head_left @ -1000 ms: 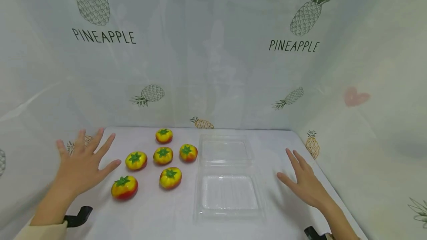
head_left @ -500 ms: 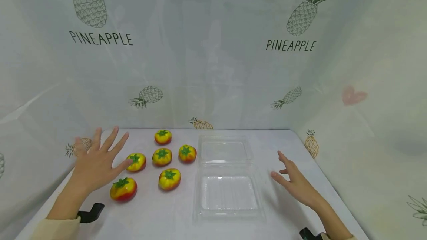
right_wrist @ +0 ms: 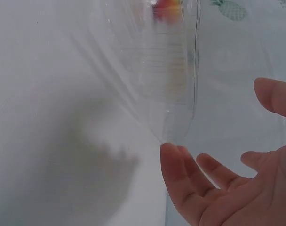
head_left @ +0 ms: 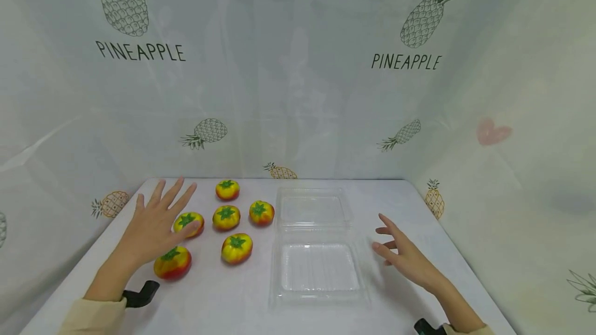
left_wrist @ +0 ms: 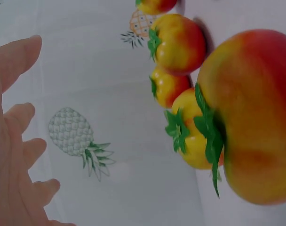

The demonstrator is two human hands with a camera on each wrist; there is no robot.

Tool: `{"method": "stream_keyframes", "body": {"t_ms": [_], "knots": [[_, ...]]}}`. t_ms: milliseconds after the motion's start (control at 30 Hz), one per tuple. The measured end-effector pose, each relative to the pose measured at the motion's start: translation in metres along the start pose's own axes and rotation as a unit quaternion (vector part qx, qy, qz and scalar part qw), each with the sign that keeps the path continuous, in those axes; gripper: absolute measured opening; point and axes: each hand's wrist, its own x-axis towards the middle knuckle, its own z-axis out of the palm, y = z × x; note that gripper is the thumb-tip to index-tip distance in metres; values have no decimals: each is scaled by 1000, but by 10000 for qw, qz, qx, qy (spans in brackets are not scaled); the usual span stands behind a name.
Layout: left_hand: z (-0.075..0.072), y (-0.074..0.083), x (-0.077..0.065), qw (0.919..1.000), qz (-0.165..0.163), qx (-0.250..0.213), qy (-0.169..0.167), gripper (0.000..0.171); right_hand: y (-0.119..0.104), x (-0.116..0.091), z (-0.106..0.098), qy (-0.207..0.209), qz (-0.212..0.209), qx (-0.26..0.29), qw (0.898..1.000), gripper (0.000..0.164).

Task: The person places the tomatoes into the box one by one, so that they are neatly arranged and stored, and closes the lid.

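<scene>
My left hand (head_left: 151, 226) hovers with spread fingers over the left side of the table, partly covering two yellow-red persimmons with green leaf caps. The nearest persimmon (head_left: 173, 263) lies under its wrist side; another persimmon (head_left: 190, 224) shows behind the thumb. In the left wrist view a big persimmon (left_wrist: 256, 117) sits well away from the fingers. My right hand (head_left: 410, 260) hangs with loosely bent fingers right of a clear plastic clamshell box (head_left: 321, 268), which lies unfolded. The right wrist view shows the box (right_wrist: 157, 70) beyond the fingertips; whether they touch cannot be told.
More persimmons stand between the left hand and the box: a front one (head_left: 237, 248), a middle one (head_left: 226, 218), a right one (head_left: 262, 213) and a back one (head_left: 227, 189). A pineapple-print curtain (head_left: 298, 92) rises behind the white table (head_left: 209, 304).
My left hand has moved right, from beside the persimmons to over the left ones. My right hand has drifted left towards the clamshell box, its fingers bending more. Persimmons and box stay put.
</scene>
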Motion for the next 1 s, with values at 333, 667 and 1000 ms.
{"method": "stream_keyframes", "body": {"t_ms": [333,667,1000], "knots": [[5,16,5,9959,20,-784,-443,93,-1,-1,11,-359,411,598,9967,83],[25,28,5,9863,-33,-1488,-710,93,6,-3,19,-780,384,1365,9868,81],[37,37,6,9779,46,-1931,-802,89,5,-5,21,-1109,317,1864,9757,82]]}}
